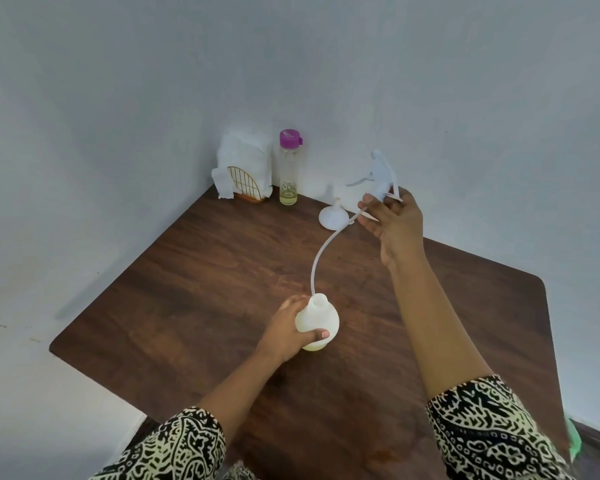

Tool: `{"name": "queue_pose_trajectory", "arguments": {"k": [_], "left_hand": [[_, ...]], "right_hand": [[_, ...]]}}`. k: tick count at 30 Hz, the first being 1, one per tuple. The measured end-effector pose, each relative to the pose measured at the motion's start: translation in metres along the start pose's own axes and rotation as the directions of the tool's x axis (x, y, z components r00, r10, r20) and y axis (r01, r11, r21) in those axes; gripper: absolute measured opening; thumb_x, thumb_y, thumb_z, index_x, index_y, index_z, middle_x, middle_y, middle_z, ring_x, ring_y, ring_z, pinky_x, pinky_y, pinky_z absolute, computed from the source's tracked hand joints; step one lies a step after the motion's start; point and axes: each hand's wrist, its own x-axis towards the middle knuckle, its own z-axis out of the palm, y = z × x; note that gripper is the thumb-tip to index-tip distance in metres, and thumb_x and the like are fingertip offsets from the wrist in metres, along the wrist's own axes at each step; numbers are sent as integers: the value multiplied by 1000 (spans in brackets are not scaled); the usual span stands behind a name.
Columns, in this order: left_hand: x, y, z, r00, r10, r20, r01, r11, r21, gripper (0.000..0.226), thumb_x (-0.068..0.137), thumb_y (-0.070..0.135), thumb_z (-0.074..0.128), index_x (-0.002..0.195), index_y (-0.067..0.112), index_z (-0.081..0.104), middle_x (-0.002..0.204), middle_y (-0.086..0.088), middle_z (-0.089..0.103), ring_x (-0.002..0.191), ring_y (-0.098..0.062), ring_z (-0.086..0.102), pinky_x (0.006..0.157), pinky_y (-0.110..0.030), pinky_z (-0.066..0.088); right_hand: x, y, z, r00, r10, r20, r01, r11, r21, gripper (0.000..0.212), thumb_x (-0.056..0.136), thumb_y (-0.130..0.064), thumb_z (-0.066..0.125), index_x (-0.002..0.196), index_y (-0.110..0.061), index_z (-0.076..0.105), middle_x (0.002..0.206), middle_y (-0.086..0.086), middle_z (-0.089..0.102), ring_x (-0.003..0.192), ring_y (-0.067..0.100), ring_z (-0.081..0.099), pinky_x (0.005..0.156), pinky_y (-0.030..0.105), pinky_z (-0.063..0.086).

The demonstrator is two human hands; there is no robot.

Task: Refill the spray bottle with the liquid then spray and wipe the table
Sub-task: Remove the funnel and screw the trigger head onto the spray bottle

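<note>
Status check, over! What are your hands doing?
Left hand holds bottle. Right hand lifts sprayer, tube still in neck. Funnel waits nearby.

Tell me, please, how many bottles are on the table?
2: a white spray bottle held by the left hand mid-table, and a purple-capped clear bottle in the far corner beside the napkins.

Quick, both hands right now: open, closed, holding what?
Left hand: closed around the white spray bottle standing on the table.
Right hand: closed on the sprayer head, its dip tube reaching the bottle's neck.

Green item at table's right edge, unclear.
</note>
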Motion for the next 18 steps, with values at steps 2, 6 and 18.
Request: {"name": "queue_pose_trajectory", "arguments": {"k": [2, 6, 18], "left_hand": [[0, 0, 0, 1000, 7, -2, -7, 1000, -4, 78, 70, 41, 82, 137, 22, 48, 142, 5, 43, 126, -18, 44, 102, -35, 43], [1, 0, 1, 1000, 21, -13, -21, 999, -32, 76, 69, 40, 83, 135, 22, 51, 140, 6, 45, 125, -17, 45, 102, -34, 42], [0, 0, 1, 1000, 12, -10, -12, 1000, -5, 78, 69, 45, 81, 137, 24, 49, 141, 7, 45, 125, -18, 45, 103, -40, 43]], "right_hand": [[-5, 5, -4, 998, 5, 58, 0, 997, -73, 39, 82, -7, 72, 118, -5, 60, 105, 10, 66, 96, 25, 68, 82, 36, 58], [-28, 6, -17, 965, -53, 257, 104, 976, -190, 21, 82, -5, 71, 100, -16, 68, 98, 3, 70, 95, 21, 67, 86, 39, 56], [-59, 37, -43, 808, 125, 577, 237, 826, -511, 31, 78, -14, 77, 106, -19, 67, 105, -5, 71, 99, 14, 67, 89, 32, 53]]}}
